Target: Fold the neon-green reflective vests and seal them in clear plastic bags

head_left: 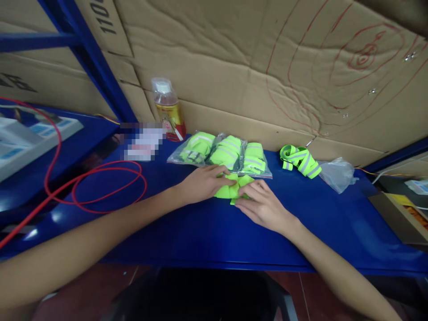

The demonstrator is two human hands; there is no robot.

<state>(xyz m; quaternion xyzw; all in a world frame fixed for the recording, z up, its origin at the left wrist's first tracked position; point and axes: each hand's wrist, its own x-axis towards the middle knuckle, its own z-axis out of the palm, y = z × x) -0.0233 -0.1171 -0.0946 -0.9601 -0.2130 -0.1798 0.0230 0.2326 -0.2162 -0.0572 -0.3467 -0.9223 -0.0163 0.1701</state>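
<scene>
Between my two hands a neon-yellow strap lies bunched on the blue table. My left hand grips its left side, fingers bent over the top. On the right side, my right hand pinches the strap between thumb and fingers. Just behind stand three clear bags in a row, each with a folded neon strap with grey stripes: a left bag, a middle bag and a right bag. Farther right lies a loose striped strap, touching a crumpled clear bag.
A bottle with a yellow and red label stands at the back left, near a blurred paper. Red cable loops across the table's left. Cardboard walls the back. An open carton sits at the right edge.
</scene>
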